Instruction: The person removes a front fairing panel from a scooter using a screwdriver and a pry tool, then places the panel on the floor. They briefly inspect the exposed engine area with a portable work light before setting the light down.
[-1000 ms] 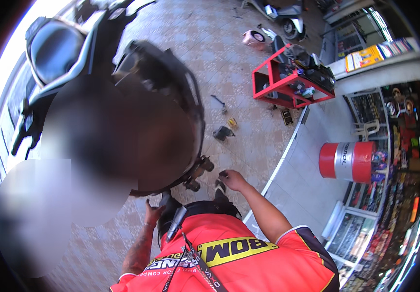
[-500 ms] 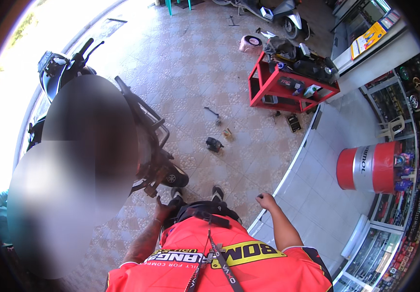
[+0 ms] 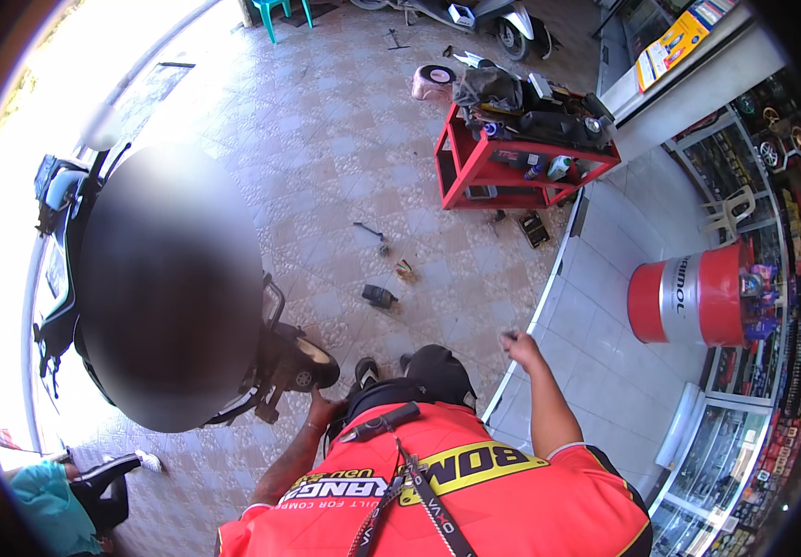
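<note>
My left hand (image 3: 324,407) is low beside my waist, next to the rear of a dark scooter (image 3: 300,369); its fingers are partly hidden and I cannot tell whether they touch it. Most of the scooter is blurred out. My right hand (image 3: 520,347) is raised out to the right, fingers closed on a small dark object. On the tiled floor ahead lie a black part (image 3: 378,296), a small brass-coloured part (image 3: 405,270) and a long tool (image 3: 369,235).
A red cart (image 3: 449,167) loaded with parts stands ahead right, beside an open case (image 3: 532,229). A raised tile edge (image 3: 559,271) runs along my right, with a red drum (image 3: 651,304) and glass displays (image 3: 725,473). Another person (image 3: 52,501) in teal is at lower left.
My view has drawn back from the scooter, showing more floor, the bright doorway and the other person. My right hand has moved right and up, away from the scooter.
</note>
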The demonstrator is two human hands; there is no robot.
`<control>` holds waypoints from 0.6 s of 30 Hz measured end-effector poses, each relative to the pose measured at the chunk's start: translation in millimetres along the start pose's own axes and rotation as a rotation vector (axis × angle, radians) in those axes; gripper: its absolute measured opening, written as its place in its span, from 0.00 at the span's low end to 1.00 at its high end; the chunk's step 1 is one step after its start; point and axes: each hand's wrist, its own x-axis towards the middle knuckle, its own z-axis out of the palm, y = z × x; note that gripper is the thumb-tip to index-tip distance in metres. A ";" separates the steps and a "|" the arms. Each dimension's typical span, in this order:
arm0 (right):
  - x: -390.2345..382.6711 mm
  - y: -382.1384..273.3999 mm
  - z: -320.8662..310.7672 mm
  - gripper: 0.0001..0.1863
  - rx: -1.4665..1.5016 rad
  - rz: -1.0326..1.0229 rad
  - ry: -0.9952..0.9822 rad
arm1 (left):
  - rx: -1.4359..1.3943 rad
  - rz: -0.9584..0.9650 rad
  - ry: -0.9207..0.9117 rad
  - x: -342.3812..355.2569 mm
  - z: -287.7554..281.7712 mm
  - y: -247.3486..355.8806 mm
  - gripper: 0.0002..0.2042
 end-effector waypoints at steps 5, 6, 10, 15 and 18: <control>127.1 -144.6 -92.4 0.10 0.570 -0.172 0.033 | -0.248 -0.069 0.078 -1.9 16.6 36.9 0.50; 162.6 -175.7 -119.9 0.10 0.652 -0.242 0.020 | -0.247 -0.082 0.119 -1.8 22.2 45.5 0.49; 327.8 -287.1 -235.6 0.07 1.172 -0.374 -0.119 | -0.333 -0.217 0.309 -8.3 60.8 82.9 0.51; 517.7 -350.4 -341.9 0.08 1.402 -0.303 -0.249 | 0.015 -0.187 0.448 -27.1 145.8 144.4 0.61; 563.0 -361.9 -377.8 0.17 1.482 -0.274 -0.426 | -0.010 -0.158 0.436 -36.9 183.5 190.6 0.65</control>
